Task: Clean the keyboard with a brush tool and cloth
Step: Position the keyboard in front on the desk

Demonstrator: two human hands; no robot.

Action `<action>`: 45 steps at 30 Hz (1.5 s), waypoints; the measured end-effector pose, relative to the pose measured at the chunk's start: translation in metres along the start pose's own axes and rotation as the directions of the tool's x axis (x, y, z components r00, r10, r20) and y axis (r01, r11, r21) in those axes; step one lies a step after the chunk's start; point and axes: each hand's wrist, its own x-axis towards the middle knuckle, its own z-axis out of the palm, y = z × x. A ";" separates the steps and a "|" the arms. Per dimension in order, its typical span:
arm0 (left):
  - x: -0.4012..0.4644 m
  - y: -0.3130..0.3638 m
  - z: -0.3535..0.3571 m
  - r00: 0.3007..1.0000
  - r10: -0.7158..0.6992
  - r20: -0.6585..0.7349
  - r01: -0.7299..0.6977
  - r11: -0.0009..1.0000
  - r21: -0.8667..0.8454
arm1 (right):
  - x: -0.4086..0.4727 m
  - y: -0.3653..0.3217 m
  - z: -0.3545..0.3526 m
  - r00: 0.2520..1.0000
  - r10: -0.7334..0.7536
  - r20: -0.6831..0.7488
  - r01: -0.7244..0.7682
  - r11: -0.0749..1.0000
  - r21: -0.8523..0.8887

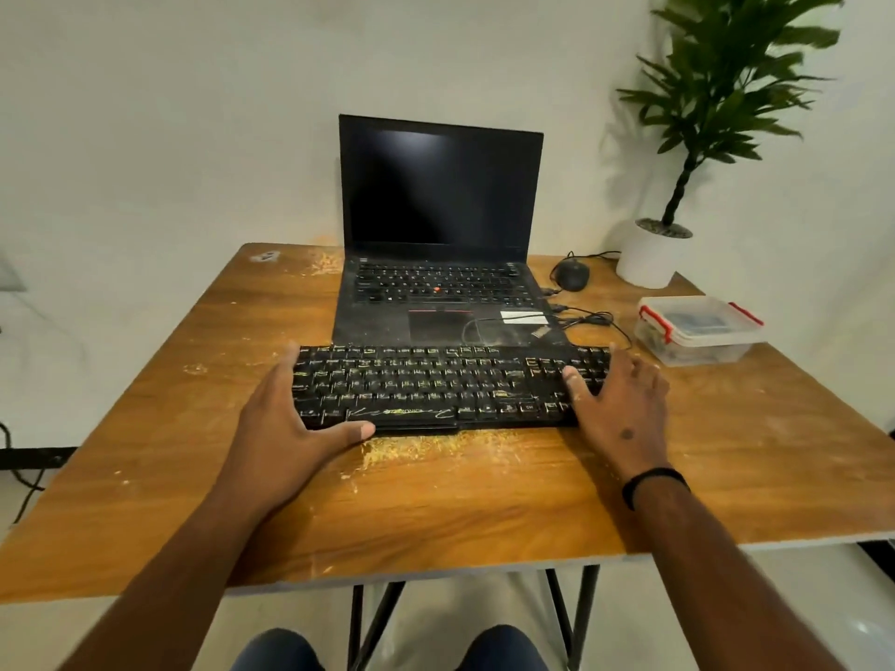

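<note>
So the wooden table (145, 477) is scuffed, with yellowish dust smeared just in front of the black keyboard (436, 385), which lies across the middle, its far edge right up against an open laptop (438, 234) with a dark screen. Both arms reach straight forward from the bottom of the shot. The left hand (285, 418) clasps the keyboard's left end, thumb stretched along the front edge, fingers going up the side. The right hand (615, 404) wraps the right end, thumb lying on the keys, so both grips are on the keyboard. The fingertips on the far side are hidden. The stuff inside the clear red-clipped box (697, 329) at right is too blurry to make out.
</note>
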 end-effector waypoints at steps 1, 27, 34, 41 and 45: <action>0.000 0.000 -0.001 1.000 -0.005 -0.002 0.004 1.000 -0.017 | 0.002 0.004 0.001 0.999 0.041 0.014 -0.041 0.999 -0.010; -0.062 0.009 -0.022 0.996 -0.010 -0.087 0.005 0.999 -0.047 | -0.062 0.033 -0.022 1.000 0.016 0.026 -0.021 0.982 0.188; -0.064 0.011 -0.022 0.996 -0.015 -0.085 0.013 0.999 -0.030 | -0.066 0.027 -0.023 1.000 0.011 0.012 -0.012 0.991 0.130; -0.063 0.010 -0.023 0.997 -0.008 -0.081 0.005 0.999 -0.035 | -0.065 0.027 -0.023 0.999 0.019 0.025 -0.022 0.991 0.132; -0.066 0.014 -0.021 0.994 -0.016 -0.108 0.011 0.999 -0.049 | -0.064 0.028 -0.025 0.999 0.032 0.027 -0.036 0.984 0.173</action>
